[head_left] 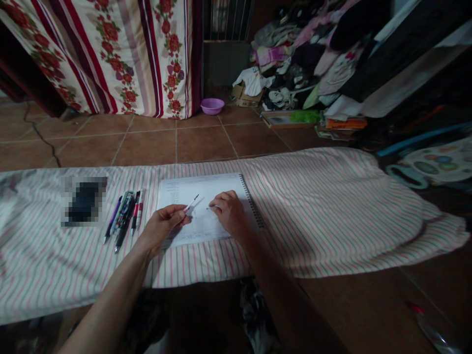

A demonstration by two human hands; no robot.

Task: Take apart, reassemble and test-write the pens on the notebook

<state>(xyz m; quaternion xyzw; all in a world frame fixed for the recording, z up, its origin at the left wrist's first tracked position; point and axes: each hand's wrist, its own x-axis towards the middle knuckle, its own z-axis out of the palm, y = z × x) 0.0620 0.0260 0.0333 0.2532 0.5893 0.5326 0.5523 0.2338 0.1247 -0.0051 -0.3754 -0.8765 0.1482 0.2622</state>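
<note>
My left hand [164,223] is closed in a pinch on a thin pen [191,203], holding it tip-up over the lower left of a spiral notebook [221,184]. My right hand [228,211] rests curled on the notebook page, fingers pressed on a small thin item I cannot make out. The notebook lies open on a striped cloth [332,206] spread over a low surface. A row of several pens [125,216] lies on the cloth just left of my left hand.
A dark flat object, blurred out [84,201], lies left of the pens. Beyond the cloth is tiled floor [184,142], a purple bowl [212,105], a floral curtain [118,54] and a pile of clothes [302,64] at the back right.
</note>
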